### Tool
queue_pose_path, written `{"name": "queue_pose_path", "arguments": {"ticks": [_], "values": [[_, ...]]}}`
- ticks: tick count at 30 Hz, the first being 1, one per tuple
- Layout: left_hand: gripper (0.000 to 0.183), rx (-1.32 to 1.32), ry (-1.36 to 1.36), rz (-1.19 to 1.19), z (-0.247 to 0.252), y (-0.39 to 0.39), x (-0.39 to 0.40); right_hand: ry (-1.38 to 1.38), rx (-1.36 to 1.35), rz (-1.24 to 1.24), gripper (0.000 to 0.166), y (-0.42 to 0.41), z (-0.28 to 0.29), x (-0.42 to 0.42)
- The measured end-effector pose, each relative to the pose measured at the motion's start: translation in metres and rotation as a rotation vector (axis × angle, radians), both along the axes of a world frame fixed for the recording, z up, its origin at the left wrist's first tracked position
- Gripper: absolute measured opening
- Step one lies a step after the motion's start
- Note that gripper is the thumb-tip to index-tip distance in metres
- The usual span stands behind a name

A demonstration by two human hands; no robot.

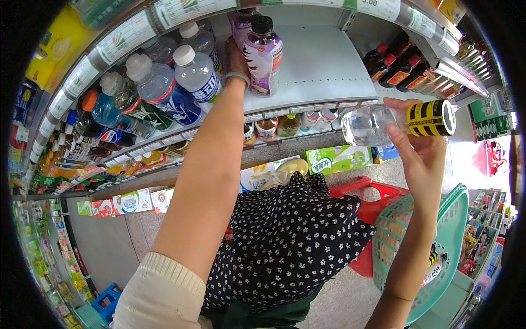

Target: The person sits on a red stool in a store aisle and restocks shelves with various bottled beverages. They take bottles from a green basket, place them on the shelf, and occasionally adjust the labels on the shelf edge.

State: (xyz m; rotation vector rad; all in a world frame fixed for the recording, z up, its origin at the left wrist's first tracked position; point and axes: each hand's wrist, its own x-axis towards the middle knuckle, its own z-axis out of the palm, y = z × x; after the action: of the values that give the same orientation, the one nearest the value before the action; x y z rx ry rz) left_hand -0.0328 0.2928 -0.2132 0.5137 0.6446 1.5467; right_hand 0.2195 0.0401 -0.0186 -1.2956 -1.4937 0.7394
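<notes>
My left hand reaches onto the drinks shelf, a band around its wrist. Directly beside it stand a purple-labelled drink bottle with a black cap and a second purple bottle further back. Its fingers are largely hidden behind these bottles, so whether it grips one cannot be told. To its left is a clear white-capped bottle with a blue label. In my right hand is a clear container with a yellow-and-black striped band at one end, held sideways in front of the shelf.
A green plastic basket rests on a red stool at the right, with a striped-top item inside. Several large bottles line the shelf at left; dark red-capped bottles stand at right. Drink cartons sit on the floor.
</notes>
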Motion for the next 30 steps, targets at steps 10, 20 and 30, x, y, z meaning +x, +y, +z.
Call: {"name": "queue_pose_path", "arguments": {"ticks": [10, 20, 30], "values": [[0.041, 0.124, 0.085, -0.046, -0.016, 0.011, 0.001, -0.044, -0.018, 0.039, 0.022, 0.002, 0.012, -0.009], [0.049, 0.078, -0.068, -0.188, -0.003, -0.016, 0.014, -0.003, -0.026, 0.211, 0.032, 0.006, 0.028, -0.052], [0.052, 0.009, 0.156, -0.327, 0.041, -0.203, -0.036, -0.201, 0.139, 0.234, 0.029, 0.052, 0.003, -0.137]]}}
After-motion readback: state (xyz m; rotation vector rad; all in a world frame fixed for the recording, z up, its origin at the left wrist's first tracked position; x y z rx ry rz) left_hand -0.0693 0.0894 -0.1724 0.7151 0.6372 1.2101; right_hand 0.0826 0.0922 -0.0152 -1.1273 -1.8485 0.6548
